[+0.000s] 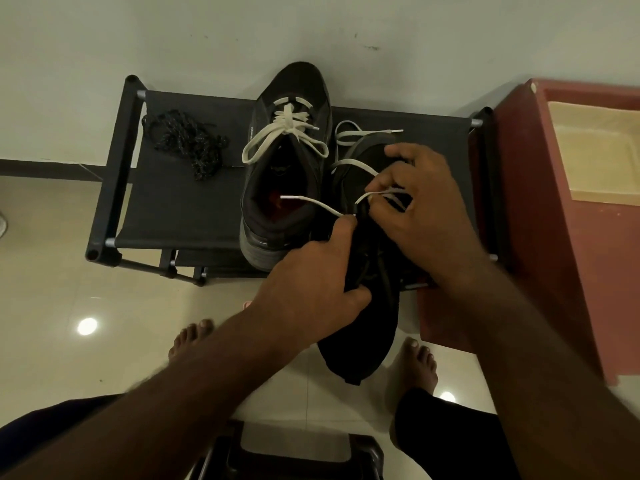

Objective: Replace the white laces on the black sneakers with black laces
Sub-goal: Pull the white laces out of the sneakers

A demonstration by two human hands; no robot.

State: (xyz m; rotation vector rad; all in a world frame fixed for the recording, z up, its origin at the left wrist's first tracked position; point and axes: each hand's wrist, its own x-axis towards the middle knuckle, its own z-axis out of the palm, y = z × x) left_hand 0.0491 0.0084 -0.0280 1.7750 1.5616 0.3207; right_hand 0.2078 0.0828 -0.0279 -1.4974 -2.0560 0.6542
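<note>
1. Grips: left hand wraps the held sneaker. The right hand keeps a narrow pinch on the white lace at the eyelets.
2. Lace looks soft, light and limp. Take it by the stiff tip or close to the eyelet.
3. The black laces sit well left of both grips on the rack, past the second sneaker.

A black shoe rack stood on pale tiles by a white wall.
Its fabric shelf was stretched on a tube frame; a reddish box with a cream inside stood just beside its right end, and a dark skirting ran along the wall's foot.
</note>
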